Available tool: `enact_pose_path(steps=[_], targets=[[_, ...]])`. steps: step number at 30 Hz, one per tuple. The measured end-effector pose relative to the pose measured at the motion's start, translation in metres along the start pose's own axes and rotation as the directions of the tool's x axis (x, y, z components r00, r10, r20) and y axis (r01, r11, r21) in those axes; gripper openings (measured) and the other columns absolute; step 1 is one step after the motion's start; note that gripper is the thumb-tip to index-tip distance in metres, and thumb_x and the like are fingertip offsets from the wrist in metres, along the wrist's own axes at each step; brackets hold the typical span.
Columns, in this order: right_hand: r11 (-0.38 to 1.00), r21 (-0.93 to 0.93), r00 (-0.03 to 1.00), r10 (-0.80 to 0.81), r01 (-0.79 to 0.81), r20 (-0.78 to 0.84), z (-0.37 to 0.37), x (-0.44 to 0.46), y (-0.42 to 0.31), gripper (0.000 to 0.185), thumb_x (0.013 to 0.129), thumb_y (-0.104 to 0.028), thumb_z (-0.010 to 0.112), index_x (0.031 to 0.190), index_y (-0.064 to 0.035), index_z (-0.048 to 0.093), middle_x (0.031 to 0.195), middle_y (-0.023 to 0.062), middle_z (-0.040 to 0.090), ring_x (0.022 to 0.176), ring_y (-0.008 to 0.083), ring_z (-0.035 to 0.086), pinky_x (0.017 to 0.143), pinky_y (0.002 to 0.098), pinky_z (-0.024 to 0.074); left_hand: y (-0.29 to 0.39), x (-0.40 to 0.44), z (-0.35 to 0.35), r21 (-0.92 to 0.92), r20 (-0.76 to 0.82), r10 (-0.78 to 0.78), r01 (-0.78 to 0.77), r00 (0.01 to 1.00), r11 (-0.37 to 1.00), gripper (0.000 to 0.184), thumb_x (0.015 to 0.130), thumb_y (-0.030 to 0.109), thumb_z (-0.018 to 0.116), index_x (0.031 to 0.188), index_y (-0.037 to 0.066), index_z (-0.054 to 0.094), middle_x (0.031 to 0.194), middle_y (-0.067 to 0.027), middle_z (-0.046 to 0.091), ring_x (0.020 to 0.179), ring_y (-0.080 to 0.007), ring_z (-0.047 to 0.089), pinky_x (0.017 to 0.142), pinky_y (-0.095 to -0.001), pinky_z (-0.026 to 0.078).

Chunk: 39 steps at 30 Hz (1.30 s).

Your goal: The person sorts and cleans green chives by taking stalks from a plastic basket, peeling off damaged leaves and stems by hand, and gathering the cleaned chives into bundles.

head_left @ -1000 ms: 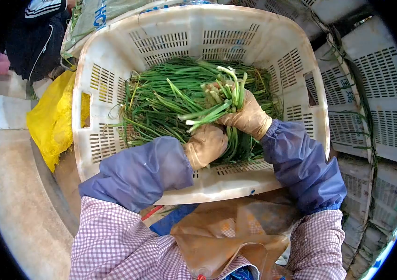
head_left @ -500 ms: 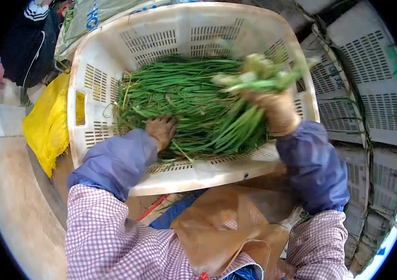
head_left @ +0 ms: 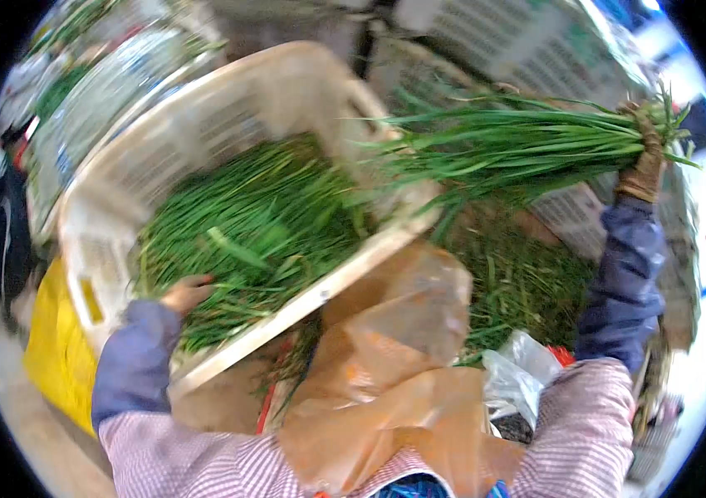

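Note:
My right hand (head_left: 645, 162) is stretched out to the right, closed around the pale root end of a bunch of long green chives (head_left: 527, 145). The leaves of the bunch trail left, and their tips hang over the right end of a white plastic crate (head_left: 83, 224). Inside the crate lies a thick layer of the same loose chives (head_left: 228, 224). At the crate's near left part, my left hand (head_left: 187, 294) rests on these greens with its fingers stretched out. Motion blurs both the crate and that hand.
Scattered green trimmings (head_left: 519, 286) lie on the floor right of the crate. A yellow sack (head_left: 58, 353) is at the left, and a clear plastic bag (head_left: 523, 373) by my right side. More white crates (head_left: 486, 41) stand behind. A person in dark clothing (head_left: 4, 224) is at far left.
My right hand has carried the chives out of the crate, up and to the right. The view has swung right, so the crate appears further left and tilted. My left hand stays at the greens.

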State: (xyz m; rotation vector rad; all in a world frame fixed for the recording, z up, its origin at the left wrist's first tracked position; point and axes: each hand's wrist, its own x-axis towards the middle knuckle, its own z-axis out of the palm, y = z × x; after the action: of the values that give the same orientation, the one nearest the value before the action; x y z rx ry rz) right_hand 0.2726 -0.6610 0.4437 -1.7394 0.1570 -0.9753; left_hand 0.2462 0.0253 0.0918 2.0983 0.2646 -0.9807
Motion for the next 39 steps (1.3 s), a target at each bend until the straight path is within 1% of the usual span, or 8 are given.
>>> enact_pose_path(steps=[4,5,8,12,15,21,26,39], targets=[[0.986,0.162,0.974,-0.008,0.046,-0.226,-0.030,-0.027,-0.031,0.027,0.080,-0.018,0.061,0.102,-0.0005,0.063,0.094,0.0111,0.064,0.082,0.0192,0.062,0.072,0.0285,0.0526,0.129,-0.035,-0.033,0.629,-0.251,0.676,-0.414,0.692,0.658,0.023,0.081,0.016,0.062,0.101,0.004,0.064,0.086,-0.0124,0.065,0.082,-0.0175,0.062,0.074,-0.0279,0.049],[0.979,0.175,0.951,-0.049,0.106,-0.304,-0.029,-0.028,-0.032,0.025,0.080,-0.015,0.061,0.100,-0.0006,0.064,0.093,0.0107,0.065,0.081,0.0191,0.062,0.070,0.0285,0.0532,0.226,-0.078,-0.023,0.149,-0.310,0.789,-0.792,0.531,0.592,0.021,0.081,0.013,0.063,0.099,0.001,0.064,0.091,-0.0092,0.066,0.084,-0.0169,0.062,0.076,-0.0262,0.049],[0.866,0.481,0.982,-0.054,0.136,-0.181,-0.030,-0.069,-0.081,0.023,0.081,-0.014,0.061,0.098,0.0005,0.062,0.090,0.0118,0.065,0.077,0.0209,0.063,0.072,0.0309,0.0537,0.397,-0.200,0.021,0.489,0.033,0.998,-0.872,0.057,0.034,0.042,0.085,0.026,0.060,0.117,-0.001,0.053,0.110,-0.0163,0.058,0.097,-0.0215,0.059,0.085,-0.0284,0.047],[0.746,0.665,0.997,-0.064,0.018,0.045,-0.016,-0.095,-0.100,0.026,0.081,-0.020,0.059,0.096,0.0008,0.061,0.089,0.0123,0.065,0.076,0.0218,0.064,0.071,0.0324,0.0536,0.490,-0.265,0.072,0.370,0.199,0.973,-0.910,-0.119,-0.187,0.074,0.074,0.049,0.062,0.128,0.003,0.043,0.126,-0.0144,0.048,0.111,-0.0275,0.051,0.098,-0.0385,0.036],[0.527,0.837,0.977,-0.051,-0.149,0.206,-0.009,-0.130,-0.104,0.028,0.078,-0.023,0.060,0.093,0.0006,0.060,0.086,0.0122,0.064,0.074,0.0223,0.063,0.071,0.0335,0.0531,0.519,-0.278,0.119,0.173,0.575,0.598,-0.797,0.559,0.579,0.060,0.080,0.054,0.058,0.113,0.004,0.056,0.106,-0.0076,0.060,0.096,-0.0124,0.056,0.083,-0.0277,0.046],[0.398,0.786,0.848,0.446,-0.473,0.285,-0.092,-0.210,-0.002,0.026,0.077,-0.018,0.062,0.094,0.0011,0.057,0.082,0.0134,0.063,0.070,0.0232,0.063,0.066,0.0323,0.0553,0.391,-0.185,0.237,-0.232,0.671,0.637,-0.709,0.379,0.666,0.090,0.069,0.073,0.048,0.127,0.004,0.042,0.120,-0.0093,0.052,0.108,-0.0173,0.049,0.093,-0.0314,0.039],[0.353,0.777,0.744,0.634,-0.522,0.212,-0.125,-0.283,0.058,0.028,0.079,-0.024,0.065,0.093,0.0000,0.059,0.080,0.0130,0.065,0.071,0.0220,0.064,0.067,0.0334,0.0554,0.318,-0.200,0.301,-0.474,0.832,0.469,-0.063,0.296,0.879,0.100,0.068,0.075,0.051,0.138,0.008,0.029,0.130,-0.0049,0.044,0.116,-0.0189,0.043,0.099,-0.0331,0.034],[-0.282,0.665,0.145,0.848,-0.692,0.510,-0.052,-0.383,0.068,0.053,0.069,-0.042,0.075,0.102,-0.0040,0.059,0.095,0.0109,0.063,0.082,0.0239,0.062,0.072,0.0413,0.0512,0.331,-0.198,0.342,0.017,0.568,0.076,-0.104,0.820,0.994,0.052,0.071,0.009,0.073,0.115,0.001,0.047,0.093,-0.0073,0.061,0.077,-0.0167,0.060,0.068,-0.0284,0.052]])
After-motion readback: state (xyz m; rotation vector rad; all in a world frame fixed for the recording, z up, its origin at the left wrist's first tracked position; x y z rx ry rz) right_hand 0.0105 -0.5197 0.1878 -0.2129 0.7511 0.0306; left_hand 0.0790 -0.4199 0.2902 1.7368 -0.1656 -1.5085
